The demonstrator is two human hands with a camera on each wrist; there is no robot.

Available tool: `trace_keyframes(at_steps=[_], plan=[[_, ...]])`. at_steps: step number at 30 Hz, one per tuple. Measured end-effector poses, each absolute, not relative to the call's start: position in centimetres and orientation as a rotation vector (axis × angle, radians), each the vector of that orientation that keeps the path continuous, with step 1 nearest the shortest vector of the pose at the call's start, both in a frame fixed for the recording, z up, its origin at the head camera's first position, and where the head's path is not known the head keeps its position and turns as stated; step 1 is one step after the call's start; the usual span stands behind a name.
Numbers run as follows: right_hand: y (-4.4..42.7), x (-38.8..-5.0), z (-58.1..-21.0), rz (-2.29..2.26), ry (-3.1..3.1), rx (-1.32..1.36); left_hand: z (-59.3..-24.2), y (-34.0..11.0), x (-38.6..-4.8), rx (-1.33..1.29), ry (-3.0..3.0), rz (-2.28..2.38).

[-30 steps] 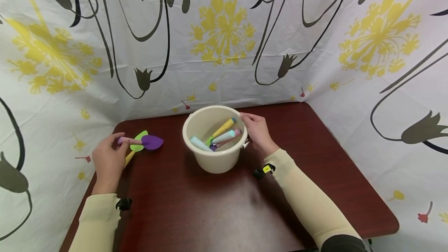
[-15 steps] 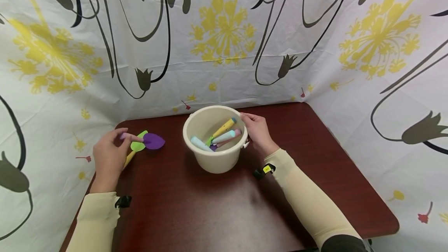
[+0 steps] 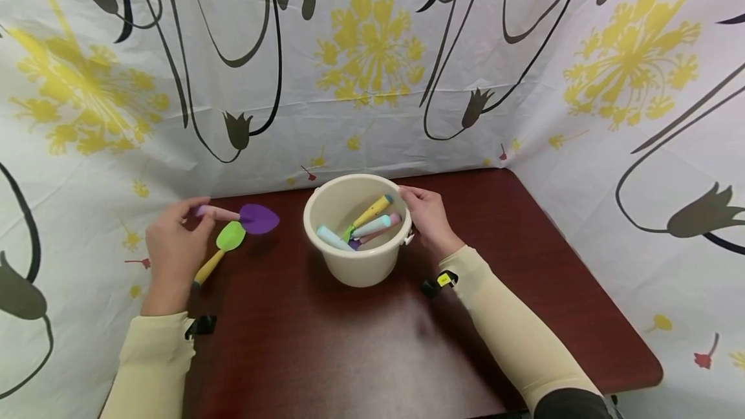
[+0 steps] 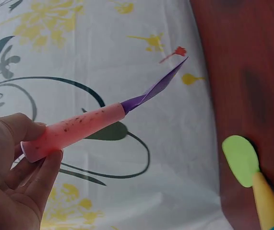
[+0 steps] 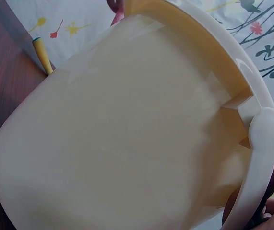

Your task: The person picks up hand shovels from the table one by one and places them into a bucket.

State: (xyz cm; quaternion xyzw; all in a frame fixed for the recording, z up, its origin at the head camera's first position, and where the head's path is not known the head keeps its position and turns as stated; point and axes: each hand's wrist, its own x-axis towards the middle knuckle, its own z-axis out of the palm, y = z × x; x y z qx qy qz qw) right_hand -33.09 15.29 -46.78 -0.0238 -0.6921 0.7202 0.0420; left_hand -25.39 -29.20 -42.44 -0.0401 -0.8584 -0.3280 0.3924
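Note:
My left hand [image 3: 174,247] pinches the pink handle end of a small trowel [image 3: 259,219] with a purple blade. In the left wrist view, that trowel [image 4: 79,129] is raised, blade pointing up and away. Below it, a green-bladed trowel [image 3: 231,236] with a yellow handle lies on the table. My right hand [image 3: 429,220] grips the right rim of a cream bucket [image 3: 361,270], which stands upright. Several tools lean inside it: a yellow handle [image 3: 372,211], light blue handles [image 3: 332,236] and a pink one show, their blades mostly hidden. The bucket's side [image 5: 117,129] fills the right wrist view.
The dark red-brown table [image 3: 326,354] has its back and left edges against a white patterned sheet [image 3: 372,134]. The bucket's bail handle [image 5: 264,158] hangs by its rim. A black-and-yellow wrist device [image 3: 445,279] sits on my right wrist.
My left hand has moved up and slightly away with the purple trowel, uncovering more of the green trowel's yellow handle. The right hand and bucket stay in place.

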Motion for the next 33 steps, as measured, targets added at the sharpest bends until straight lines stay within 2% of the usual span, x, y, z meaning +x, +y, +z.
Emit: trace_keyframes(at_steps=[17, 33], plan=[[15.3, -33.3, -46.8, 2.196, -2.134, -0.086, -38.6, -28.3, -25.0, -0.137, -2.109, -0.932], [15.3, -33.3, -46.9, 2.214, -2.108, -0.082, -35.5, -25.7, -25.9, -0.347, -1.944, -1.076]])
